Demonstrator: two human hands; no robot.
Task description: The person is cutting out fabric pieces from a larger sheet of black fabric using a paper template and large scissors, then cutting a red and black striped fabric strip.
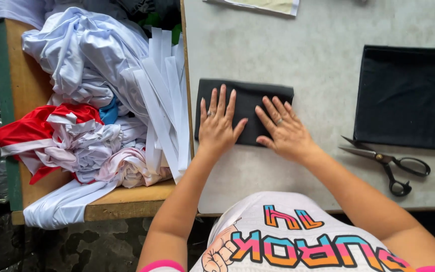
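Both hands flat, fingers spread: left hand (218,127) and right hand (285,132) press black cloth (246,103) near desk's (303,60) left edge; scissors (389,162) right.

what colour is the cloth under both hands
Black cloth, plain with no pattern; the head view shows it.

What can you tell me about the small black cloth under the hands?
The small black cloth is a dark, soft-looking rectangle lying flat on the grey table, near its left edge. Its edges look neatly folded. The left hand and right hand both press flat on it, fingers spread.
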